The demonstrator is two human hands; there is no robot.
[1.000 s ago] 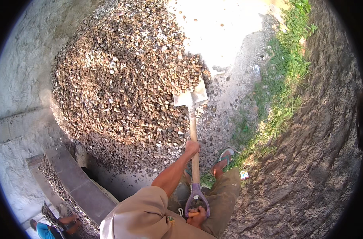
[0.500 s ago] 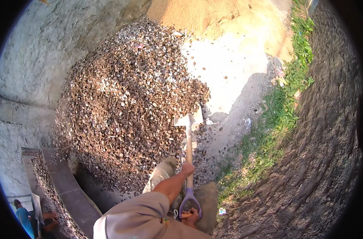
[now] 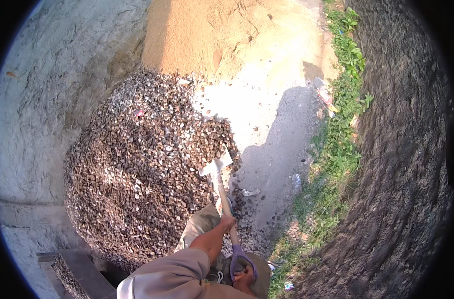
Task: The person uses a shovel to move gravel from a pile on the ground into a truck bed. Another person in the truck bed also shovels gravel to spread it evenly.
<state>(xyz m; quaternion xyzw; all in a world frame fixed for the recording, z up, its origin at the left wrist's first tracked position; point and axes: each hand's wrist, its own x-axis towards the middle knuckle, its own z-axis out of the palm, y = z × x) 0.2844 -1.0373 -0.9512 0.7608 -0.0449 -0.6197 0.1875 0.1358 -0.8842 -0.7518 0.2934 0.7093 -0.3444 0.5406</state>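
Observation:
I hold a shovel with a wooden shaft and a pale metal blade. My left hand grips the shaft about halfway down. My right hand is closed on the purple D-shaped grip at the top end. The blade rests at the right edge of a big heap of brown gravel, its tip against the stones. My bent knee in khaki trousers sits just left of the shaft.
A heap of tan sand lies beyond the gravel. A rough grey wall curves along the left. A grass strip with litter and dark soil border the right. A concrete ledge sits at lower left.
The view has tilted up, so the sand heap now shows beyond the gravel. My sandalled foot has left the picture. Both hands keep their hold on the shovel at the heap's edge.

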